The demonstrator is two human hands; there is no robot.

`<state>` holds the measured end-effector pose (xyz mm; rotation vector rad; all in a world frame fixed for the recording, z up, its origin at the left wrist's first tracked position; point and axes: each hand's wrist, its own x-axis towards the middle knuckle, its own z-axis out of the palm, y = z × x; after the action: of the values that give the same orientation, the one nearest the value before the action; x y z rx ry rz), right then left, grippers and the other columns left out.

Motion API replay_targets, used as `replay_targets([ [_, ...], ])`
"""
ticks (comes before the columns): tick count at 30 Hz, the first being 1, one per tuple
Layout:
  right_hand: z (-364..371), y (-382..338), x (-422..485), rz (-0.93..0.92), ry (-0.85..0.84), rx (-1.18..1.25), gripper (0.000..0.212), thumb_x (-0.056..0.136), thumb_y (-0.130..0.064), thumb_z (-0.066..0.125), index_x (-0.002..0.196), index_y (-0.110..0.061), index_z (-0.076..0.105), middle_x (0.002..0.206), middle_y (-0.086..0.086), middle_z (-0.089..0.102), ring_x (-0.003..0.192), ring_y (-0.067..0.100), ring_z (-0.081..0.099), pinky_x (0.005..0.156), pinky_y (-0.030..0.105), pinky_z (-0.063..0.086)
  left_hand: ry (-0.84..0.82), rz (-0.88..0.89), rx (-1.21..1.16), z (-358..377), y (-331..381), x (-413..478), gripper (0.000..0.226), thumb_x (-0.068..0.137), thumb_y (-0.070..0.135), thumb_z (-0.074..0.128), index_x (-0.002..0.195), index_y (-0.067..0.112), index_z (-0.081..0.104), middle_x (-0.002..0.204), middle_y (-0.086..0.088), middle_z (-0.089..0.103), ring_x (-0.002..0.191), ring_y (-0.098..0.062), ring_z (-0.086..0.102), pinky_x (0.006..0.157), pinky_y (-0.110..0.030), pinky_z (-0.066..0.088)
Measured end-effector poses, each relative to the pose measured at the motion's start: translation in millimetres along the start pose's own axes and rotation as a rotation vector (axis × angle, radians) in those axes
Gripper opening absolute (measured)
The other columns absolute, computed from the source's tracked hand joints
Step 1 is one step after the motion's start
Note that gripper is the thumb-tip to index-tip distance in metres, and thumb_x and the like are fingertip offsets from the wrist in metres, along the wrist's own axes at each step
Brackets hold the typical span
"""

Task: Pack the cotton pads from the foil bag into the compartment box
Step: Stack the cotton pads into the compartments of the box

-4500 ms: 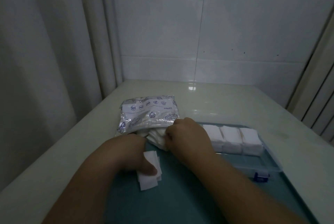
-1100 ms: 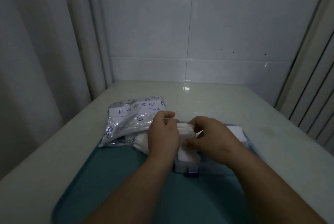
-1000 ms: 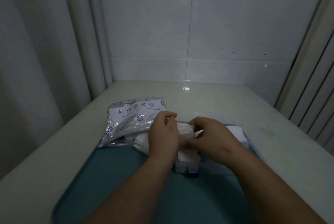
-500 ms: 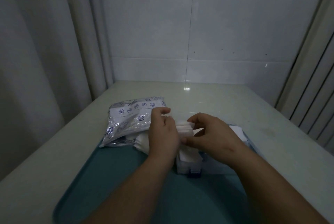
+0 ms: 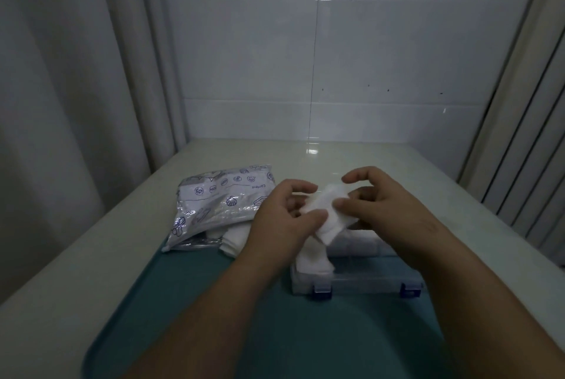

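Observation:
A stack of white cotton pads [image 5: 328, 213] is pinched between my left hand [image 5: 284, 219] and my right hand [image 5: 382, 207], held just above the clear compartment box [image 5: 360, 284]. A column of pads [image 5: 313, 262] fills the box's near-left compartment; my right hand and forearm hide most of the other compartments. The silver foil bag [image 5: 220, 204] with blue shell prints lies to the left, its open mouth facing me. Loose pads [image 5: 234, 238] spill out of it onto the tray.
Box and bag sit on a teal tray [image 5: 183, 302] on a pale table [image 5: 336, 155]. A curtain hangs on the left, a tiled wall stands behind, and vertical slats line the right. The box has two blue latches [image 5: 321, 291] on its near side.
Earlier my hands were at the bag's mouth with pads under the left. Since then they moved over the box, and in the last half second lifted the stack and tilted it.

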<state>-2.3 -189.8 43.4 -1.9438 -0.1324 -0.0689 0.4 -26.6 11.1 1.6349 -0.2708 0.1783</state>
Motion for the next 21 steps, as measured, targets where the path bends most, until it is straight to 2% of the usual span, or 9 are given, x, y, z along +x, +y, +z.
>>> replay_targets([
  [4,0,-1,1,0.051,0.11,0.103,0.034,0.084,-0.024,0.071,0.112,-0.022,0.051,0.094,0.004,0.068,0.08,0.019,0.07,0.067,0.026,0.058,-0.056,-0.057,0.148,3,5,4,0.04,0.077,0.012,0.073,0.1,0.033,0.048,0.095,-0.006,0.071,0.084,-0.022,0.071,0.08,-0.047,0.058],
  [7,-6,-3,0,0.118,0.053,0.163,0.035,0.084,-0.021,0.072,0.111,-0.017,0.05,0.096,0.014,0.068,0.074,0.024,0.071,0.065,0.031,0.06,0.008,-0.101,0.064,6,7,7,0.042,0.077,0.01,0.073,0.097,0.032,0.044,0.094,-0.013,0.069,0.078,-0.026,0.072,0.078,-0.051,0.058],
  [10,-12,-5,-2,0.156,-0.046,0.077,0.032,0.084,-0.014,0.071,0.107,-0.012,0.048,0.096,0.019,0.068,0.077,0.029,0.071,0.071,0.041,0.061,0.005,-0.098,0.097,9,9,6,0.036,0.081,0.013,0.072,0.096,0.027,0.043,0.086,-0.013,0.069,0.072,-0.022,0.071,0.074,-0.042,0.06],
  [12,-16,-5,-2,0.162,-0.061,0.027,0.03,0.084,-0.013,0.07,0.104,-0.01,0.047,0.095,0.019,0.069,0.076,0.029,0.072,0.07,0.039,0.062,0.008,-0.05,0.225,10,11,6,0.025,0.087,0.02,0.066,0.094,0.024,0.043,0.072,-0.006,0.066,0.063,-0.017,0.064,0.066,-0.037,0.055],
  [14,-18,-4,-1,0.179,-0.065,-0.054,0.028,0.084,-0.015,0.07,0.101,-0.012,0.048,0.092,0.017,0.07,0.073,0.027,0.071,0.068,0.036,0.061,-0.016,0.014,0.422,11,14,8,0.018,0.091,0.025,0.058,0.093,0.026,0.041,0.066,-0.004,0.063,0.061,-0.019,0.059,0.061,-0.038,0.05],
  [16,-19,-3,0,0.191,-0.074,-0.183,0.024,0.085,-0.02,0.07,0.098,-0.015,0.051,0.088,0.014,0.07,0.071,0.024,0.068,0.067,0.034,0.061,-0.084,0.069,0.63,14,16,9,0.014,0.093,0.028,0.053,0.093,0.027,0.038,0.066,-0.002,0.06,0.063,-0.019,0.056,0.058,-0.036,0.042],
  [18,-20,-1,1,0.197,-0.091,-0.264,0.019,0.085,-0.02,0.07,0.095,-0.014,0.054,0.09,0.015,0.07,0.074,0.028,0.068,0.068,0.038,0.062,-0.139,0.08,0.76,17,17,10,0.011,0.093,0.03,0.051,0.091,0.028,0.04,0.073,0.001,0.059,0.067,-0.017,0.054,0.057,-0.032,0.038],
  [20,-20,1,1,0.211,-0.123,-0.298,0.016,0.085,-0.018,0.07,0.094,-0.011,0.057,0.092,0.018,0.07,0.082,0.035,0.069,0.073,0.046,0.06,-0.167,0.044,0.812,16,17,9,0.009,0.09,0.032,0.054,0.089,0.029,0.046,0.082,0.003,0.062,0.075,-0.017,0.057,0.061,-0.031,0.041],
  [21,-21,2,1,0.217,-0.148,-0.306,0.016,0.085,-0.016,0.07,0.093,-0.009,0.058,0.091,0.019,0.07,0.081,0.035,0.07,0.073,0.046,0.06,-0.175,0.025,0.824,15,17,7,0.008,0.087,0.033,0.056,0.087,0.029,0.049,0.083,0.004,0.063,0.078,-0.017,0.058,0.065,-0.031,0.044],
])
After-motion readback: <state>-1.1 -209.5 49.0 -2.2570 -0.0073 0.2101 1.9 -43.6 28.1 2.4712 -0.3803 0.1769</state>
